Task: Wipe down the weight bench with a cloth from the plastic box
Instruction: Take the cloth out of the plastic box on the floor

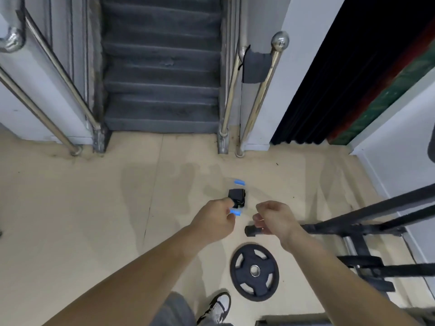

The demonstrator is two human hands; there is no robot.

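Head view: left hand [215, 218] and right hand [274, 217] curl near the plastic box [239, 182] — grips unclear.

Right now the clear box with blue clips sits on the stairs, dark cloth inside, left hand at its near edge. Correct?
No: the head view shows the clear box on the floor in front of the stairs, dark cloth inside, left hand at its near edge.

You see a clear plastic box [237, 187], and the dark cloth [236, 195] in it looks matt. The weight plate [254, 288] is matt black with a shiny metal centre; the railings [259, 95] are polished metal.
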